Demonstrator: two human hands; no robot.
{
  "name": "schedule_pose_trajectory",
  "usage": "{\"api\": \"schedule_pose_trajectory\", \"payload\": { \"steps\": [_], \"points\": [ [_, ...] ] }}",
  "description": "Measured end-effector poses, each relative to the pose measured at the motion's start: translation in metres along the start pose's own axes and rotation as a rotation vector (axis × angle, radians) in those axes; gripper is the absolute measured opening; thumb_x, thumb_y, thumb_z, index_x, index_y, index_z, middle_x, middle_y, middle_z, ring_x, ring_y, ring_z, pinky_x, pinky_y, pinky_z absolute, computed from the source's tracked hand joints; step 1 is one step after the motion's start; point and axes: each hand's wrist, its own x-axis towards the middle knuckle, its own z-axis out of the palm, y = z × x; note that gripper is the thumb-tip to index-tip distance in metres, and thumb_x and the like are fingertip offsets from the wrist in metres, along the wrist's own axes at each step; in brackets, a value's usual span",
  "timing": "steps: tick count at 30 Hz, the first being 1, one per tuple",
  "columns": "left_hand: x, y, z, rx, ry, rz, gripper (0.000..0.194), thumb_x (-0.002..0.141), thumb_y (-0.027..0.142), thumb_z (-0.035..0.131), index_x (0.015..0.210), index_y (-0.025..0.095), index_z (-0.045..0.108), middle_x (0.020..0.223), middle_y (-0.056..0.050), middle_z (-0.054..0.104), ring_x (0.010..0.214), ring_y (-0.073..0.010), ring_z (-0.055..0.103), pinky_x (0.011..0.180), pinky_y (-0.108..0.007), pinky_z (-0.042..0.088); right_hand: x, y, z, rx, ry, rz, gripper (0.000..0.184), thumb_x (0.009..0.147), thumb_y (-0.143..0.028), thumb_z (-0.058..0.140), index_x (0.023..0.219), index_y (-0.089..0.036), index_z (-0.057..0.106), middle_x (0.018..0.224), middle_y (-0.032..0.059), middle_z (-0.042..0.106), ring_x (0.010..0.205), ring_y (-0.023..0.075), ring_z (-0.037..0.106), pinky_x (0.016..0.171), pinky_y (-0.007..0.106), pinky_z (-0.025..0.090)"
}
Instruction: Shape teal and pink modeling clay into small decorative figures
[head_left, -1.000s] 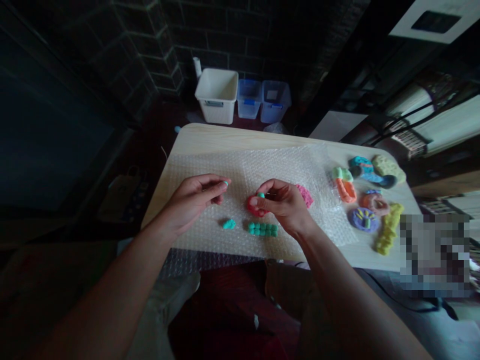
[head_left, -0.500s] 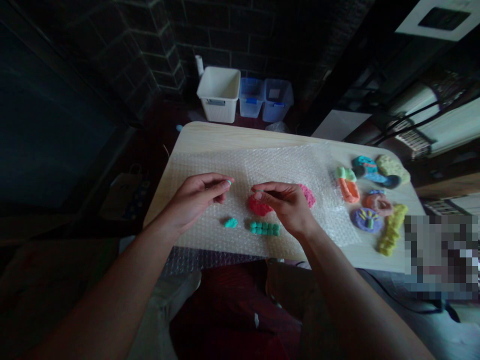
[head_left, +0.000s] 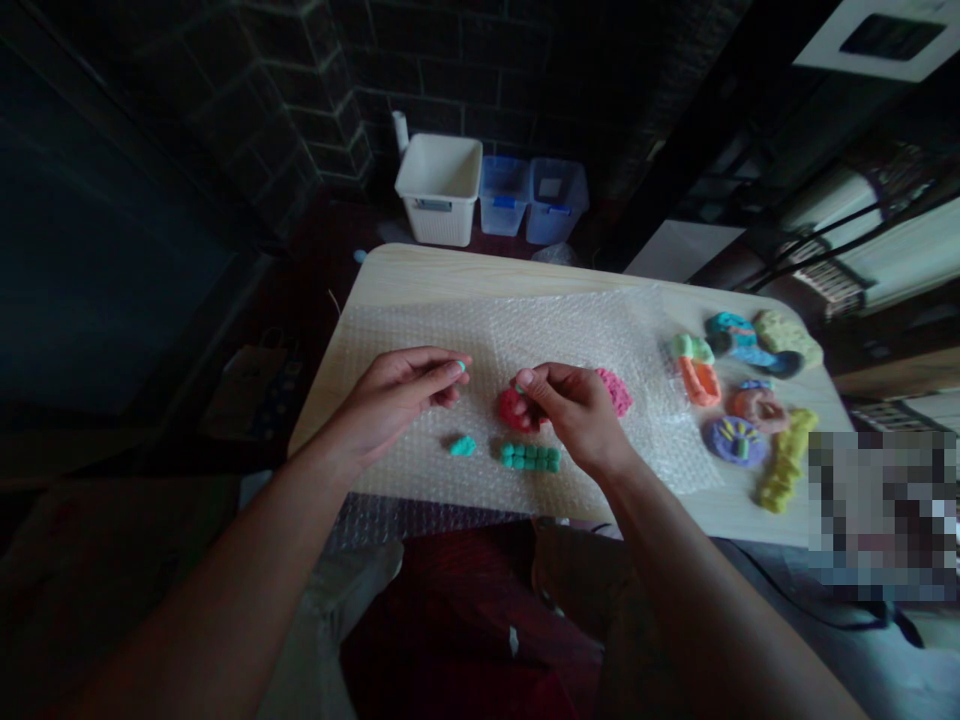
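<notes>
Between thumb and fingers, my left hand pinches a small bit of green clay. My right hand is closed in a pinch on another small bit of green clay, mostly covered by the fingertips. Both hands are above the bubble wrap. Below and partly behind my right hand lies a red clay piece, with a pink clay piece beyond it. Nearer me are a loose green clay lump and a block of small green clay balls in two rows.
On the table's right stand several clay models: an orange and green one, a blue one, a purple disc and a yellow strip. Past the far table edge are a white bin and two blue bins.
My right thumb and fingers have shifted, curling more, and green clay now shows at their tips. The left hand stays almost still, its pinch kept.
</notes>
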Motion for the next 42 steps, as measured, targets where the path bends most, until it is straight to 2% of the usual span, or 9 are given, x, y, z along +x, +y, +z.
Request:
{"api": "schedule_pose_trajectory", "payload": {
  "steps": [5, 10, 16, 21, 24, 27, 35, 39, 42],
  "points": [
    [0.000, 0.001, 0.002, -0.019, 0.039, -0.015, 0.029, 0.075, 0.039, 0.094, 0.092, 0.017, 0.085, 0.089, -0.008, 0.078, 0.077, -0.0156, 0.064, 0.073, -0.031, 0.048, 0.001, 0.003, -0.002, 0.093, 0.014, -0.051, 0.038, 0.068, -0.035, 0.101, 0.088, -0.020, 0.072, 0.086, 0.0029, 0.076, 0.074, 0.0141, 0.068, 0.067, 0.028, 0.054],
    [0.001, -0.001, 0.001, -0.016, 0.037, -0.012, 0.030, 0.076, 0.042, 0.093, 0.091, 0.017, 0.086, 0.082, -0.006, 0.073, 0.074, -0.0138, 0.061, 0.069, -0.027, 0.047, 0.003, 0.005, -0.003, 0.058, 0.015, -0.033, 0.030, 0.090, -0.047, 0.081, 0.091, -0.018, 0.075, 0.066, -0.0013, 0.065, 0.056, 0.0106, 0.055, 0.053, 0.025, 0.042],
    [0.003, -0.004, 0.000, 0.031, 0.062, -0.022, 0.030, 0.079, 0.045, 0.089, 0.086, 0.017, 0.084, 0.075, -0.005, 0.068, 0.069, -0.0138, 0.056, 0.064, -0.027, 0.045, -0.001, -0.001, -0.003, -0.096, 0.039, 0.026, 0.068, 0.094, -0.071, 0.069, 0.052, -0.021, 0.049, 0.043, -0.0049, 0.043, 0.039, 0.0064, 0.032, 0.041, 0.027, 0.019],
    [0.002, -0.003, 0.001, 0.005, 0.075, -0.024, 0.030, 0.079, 0.045, 0.089, 0.085, 0.016, 0.083, 0.084, -0.008, 0.072, 0.070, -0.0144, 0.056, 0.065, -0.028, 0.046, 0.000, -0.001, -0.004, -0.038, -0.009, -0.024, 0.040, 0.079, -0.053, 0.092, 0.091, -0.017, 0.078, 0.067, -0.0012, 0.069, 0.056, 0.0101, 0.055, 0.053, 0.025, 0.041],
    [0.002, -0.003, 0.002, -0.010, 0.079, -0.037, 0.031, 0.077, 0.044, 0.090, 0.087, 0.016, 0.084, 0.087, -0.009, 0.073, 0.073, -0.0155, 0.058, 0.066, -0.028, 0.047, 0.003, 0.005, -0.005, 0.028, -0.026, -0.004, 0.035, 0.085, -0.045, 0.087, 0.108, -0.019, 0.078, 0.088, 0.0037, 0.079, 0.074, 0.0140, 0.068, 0.072, 0.029, 0.056],
    [0.002, -0.004, 0.001, -0.003, 0.064, -0.046, 0.029, 0.076, 0.041, 0.091, 0.090, 0.016, 0.084, 0.088, -0.008, 0.073, 0.075, -0.0162, 0.059, 0.067, -0.029, 0.047, 0.003, 0.007, -0.005, 0.188, -0.057, 0.078, 0.032, 0.089, -0.044, 0.081, 0.110, -0.021, 0.076, 0.099, 0.0078, 0.083, 0.083, 0.0180, 0.076, 0.080, 0.034, 0.062],
    [0.003, -0.002, 0.001, 0.012, 0.041, -0.052, 0.029, 0.077, 0.041, 0.090, 0.087, 0.015, 0.084, 0.083, -0.007, 0.071, 0.075, -0.0157, 0.060, 0.070, -0.030, 0.045, -0.003, -0.004, -0.002, 0.164, -0.101, 0.179, 0.050, 0.084, -0.064, 0.085, 0.079, -0.015, 0.076, 0.066, 0.0085, 0.078, 0.055, 0.0176, 0.074, 0.049, 0.026, 0.056],
    [0.003, -0.003, -0.001, 0.016, 0.049, -0.051, 0.029, 0.077, 0.041, 0.090, 0.089, 0.015, 0.084, 0.085, -0.007, 0.072, 0.075, -0.0154, 0.060, 0.070, -0.030, 0.045, -0.003, -0.003, -0.002, 0.149, -0.047, 0.078, 0.037, 0.074, -0.047, 0.099, 0.073, -0.017, 0.077, 0.061, 0.0010, 0.074, 0.047, 0.0086, 0.063, 0.046, 0.020, 0.051],
    [0.003, -0.005, -0.001, 0.025, 0.041, -0.050, 0.029, 0.077, 0.042, 0.090, 0.087, 0.016, 0.084, 0.085, -0.007, 0.073, 0.074, -0.0154, 0.060, 0.069, -0.030, 0.045, -0.004, -0.003, -0.002, 0.180, -0.061, 0.112, 0.032, 0.068, -0.032, 0.103, 0.086, -0.019, 0.080, 0.074, 0.0024, 0.081, 0.062, 0.0122, 0.073, 0.058, 0.023, 0.060]
  ]
}}
